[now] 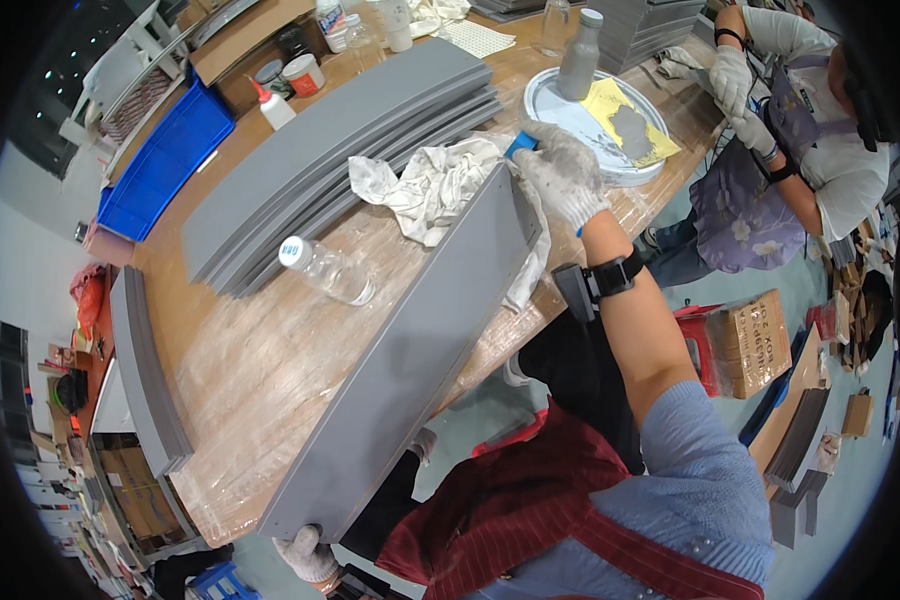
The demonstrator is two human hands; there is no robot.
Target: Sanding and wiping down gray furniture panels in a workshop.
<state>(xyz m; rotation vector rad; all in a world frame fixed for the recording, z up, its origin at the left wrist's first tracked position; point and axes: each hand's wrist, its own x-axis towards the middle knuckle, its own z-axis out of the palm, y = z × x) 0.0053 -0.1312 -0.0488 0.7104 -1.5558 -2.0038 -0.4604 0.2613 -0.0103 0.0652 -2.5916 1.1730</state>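
A long grey panel (400,350) lies slanted across the near edge of the table, its lower end jutting past it. My left hand (307,553), in a pale work glove, grips that lower end, thumb on top. At the panel's far end, my right hand (567,178), gloved too, is closed on a small blue tool (521,145); the fingers hide most of it, so its kind is unclear. Beside that end lies a crumpled white cloth (435,190). Behind the hand, a white round lid (550,110) bears a yellow sheet (615,115) with grey paste and a grey bottle (580,57).
Stacked grey curved panels (320,150) cover the table's back, with more (148,370) at its left edge. A clear bottle (325,270) lies mid-table. A blue bin (165,160) and a red-tipped squeeze bottle (272,105) stand behind. A co-worker (770,150) stands at right.
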